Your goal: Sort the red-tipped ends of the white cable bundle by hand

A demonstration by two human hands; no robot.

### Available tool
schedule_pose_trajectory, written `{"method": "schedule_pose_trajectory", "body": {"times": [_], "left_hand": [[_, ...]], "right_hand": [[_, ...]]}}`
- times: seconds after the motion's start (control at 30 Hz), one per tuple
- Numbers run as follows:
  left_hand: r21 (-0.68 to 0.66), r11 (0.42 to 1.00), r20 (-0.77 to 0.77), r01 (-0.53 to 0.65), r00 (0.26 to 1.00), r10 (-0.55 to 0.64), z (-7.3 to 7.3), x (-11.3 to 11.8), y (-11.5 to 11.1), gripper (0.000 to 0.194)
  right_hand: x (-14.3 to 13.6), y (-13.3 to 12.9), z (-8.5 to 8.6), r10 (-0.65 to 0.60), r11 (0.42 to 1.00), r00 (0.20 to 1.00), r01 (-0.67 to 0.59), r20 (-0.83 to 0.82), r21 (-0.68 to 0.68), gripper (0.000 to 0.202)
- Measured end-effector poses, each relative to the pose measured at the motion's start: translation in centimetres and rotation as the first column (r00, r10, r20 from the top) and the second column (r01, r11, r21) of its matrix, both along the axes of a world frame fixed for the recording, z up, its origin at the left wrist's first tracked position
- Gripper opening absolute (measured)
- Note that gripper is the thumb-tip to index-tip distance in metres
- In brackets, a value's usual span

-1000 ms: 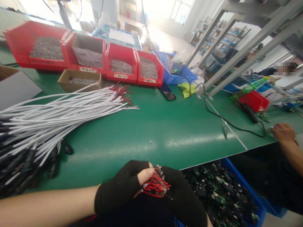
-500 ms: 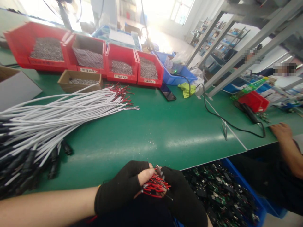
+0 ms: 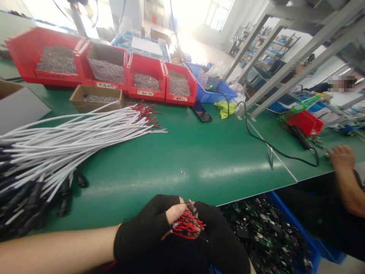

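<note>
My left hand (image 3: 151, 224), in a black fingerless glove, is closed around a bundle of red wires (image 3: 188, 224) with bare metal tips, at the bottom centre near the table's front edge. Against the same bundle, my right hand (image 3: 221, 236), also gloved, is closed; its fingers are mostly hidden, and a small metal piece shows between the two hands. White cables (image 3: 85, 131) with red wire ends and black connectors lie in a pile on the left of the green table (image 3: 176, 160). Beside their tips is a small wrench (image 3: 159, 131).
Red bins (image 3: 146, 78) of small metal parts line the back, with a cardboard tray (image 3: 95, 99) before them. A phone (image 3: 202, 112), tweezers (image 3: 270, 158) and a corded black tool (image 3: 302, 139) lie rightward. A blue crate (image 3: 296, 228) holds circuit parts; a co-worker's hand (image 3: 340, 158) rests right.
The co-worker's hand at the right has shifted slightly to the right and up. My own hands and the red wires look unchanged.
</note>
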State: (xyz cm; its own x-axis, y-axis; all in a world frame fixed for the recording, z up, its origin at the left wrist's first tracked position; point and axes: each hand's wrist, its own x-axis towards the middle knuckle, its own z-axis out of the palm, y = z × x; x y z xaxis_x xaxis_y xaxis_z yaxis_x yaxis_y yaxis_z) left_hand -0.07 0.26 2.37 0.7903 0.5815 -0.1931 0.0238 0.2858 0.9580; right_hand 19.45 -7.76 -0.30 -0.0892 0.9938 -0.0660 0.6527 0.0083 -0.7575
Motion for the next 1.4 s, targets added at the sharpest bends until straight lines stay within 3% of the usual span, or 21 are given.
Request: {"method": "schedule_pose_trajectory", "body": {"times": [0.47,0.63,0.87,1.2,1.3,1.4], "left_hand": [[0.019,1.000,0.001,0.015,1.000,-0.015,0.1,0.1,0.0,0.055],[0.018,1.000,-0.005,0.004,1.000,-0.004,0.5,0.1,0.1,0.055],[0.032,0.999,-0.032,-0.004,0.999,0.005,0.3,0.2,0.0,0.056],[0.029,0.999,-0.055,-0.020,0.998,0.022,-0.1,0.3,0.1,0.052],[0.066,0.997,-0.075,-0.047,0.996,0.051,-0.2,0.1,0.1,0.052],[0.110,0.991,-0.075,-0.073,0.994,0.081,-0.2,-0.4,-0.1,0.049]], "right_hand": [[-0.1,0.0,0.2,0.005,1.000,1.000,-0.004,0.029,-0.015,0.033],[-0.6,0.7,1.1,-0.038,0.999,0.998,0.040,-0.057,0.032,0.025],[-1.0,1.2,1.9,0.047,0.999,0.994,-0.047,-0.103,-0.006,0.040],[-1.1,1.2,1.5,0.055,0.995,0.990,-0.065,-0.132,-0.076,0.038],[-0.9,1.8,1.2,-0.017,0.997,0.987,0.005,-0.158,-0.079,0.040],[-0.5,2.7,1.5,-0.175,0.984,0.973,0.167,-0.148,-0.062,0.049]]}}
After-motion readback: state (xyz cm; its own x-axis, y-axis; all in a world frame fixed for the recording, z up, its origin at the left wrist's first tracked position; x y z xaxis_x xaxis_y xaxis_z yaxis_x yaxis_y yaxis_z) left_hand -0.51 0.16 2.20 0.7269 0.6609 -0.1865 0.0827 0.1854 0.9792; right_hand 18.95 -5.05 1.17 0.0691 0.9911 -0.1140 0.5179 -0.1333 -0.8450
